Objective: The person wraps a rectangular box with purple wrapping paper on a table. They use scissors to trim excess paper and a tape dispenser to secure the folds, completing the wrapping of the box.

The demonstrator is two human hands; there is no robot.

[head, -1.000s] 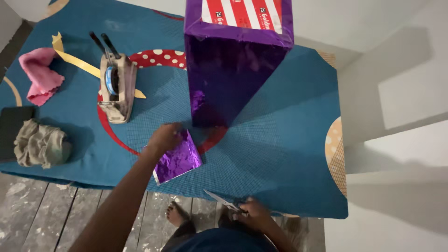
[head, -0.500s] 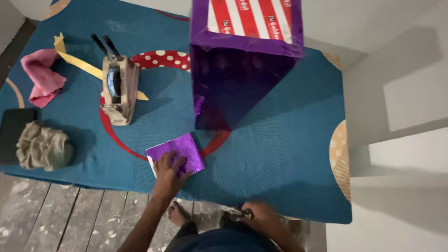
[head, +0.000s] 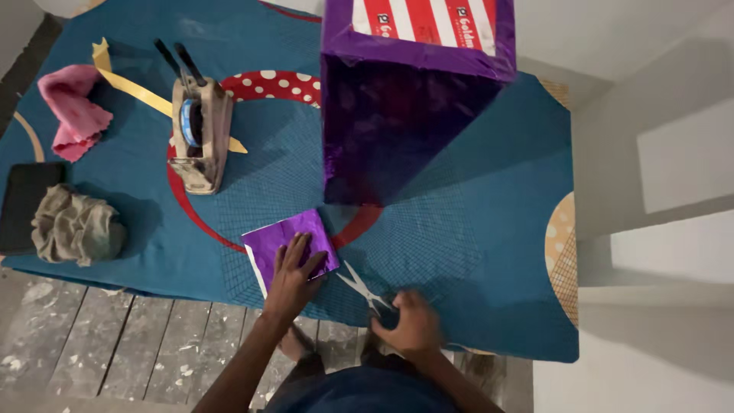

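- At the far left edge of the frame a black flat pad (head: 23, 206) lies on the blue surface (head: 474, 229), with a crumpled beige cloth (head: 76, 227) just beside it and a pink cloth (head: 70, 111) above them, upper left.
- A yellow paper strip (head: 138, 90) runs diagonally from the upper left toward a worn tape dispenser (head: 200, 134), which stands upright left of centre.
- Low and centre-left, a purple foil sheet (head: 284, 239) lies flat near the surface's front edge.
- The left hand (head: 294, 269) presses down on that sheet, its grip spread apart, fingers flat and splayed on the foil.
- Just right of the sheet, the scissors (head: 361, 284) point up-left, blades slightly parted, tips near the foil's lower right corner.
- The right hand (head: 411, 325), blurred, has its grip closed around the scissors' handles at bottom centre.
- At upper centre a tall box wrapped in purple foil (head: 397, 122) stands upright, its red-and-white striped top showing.
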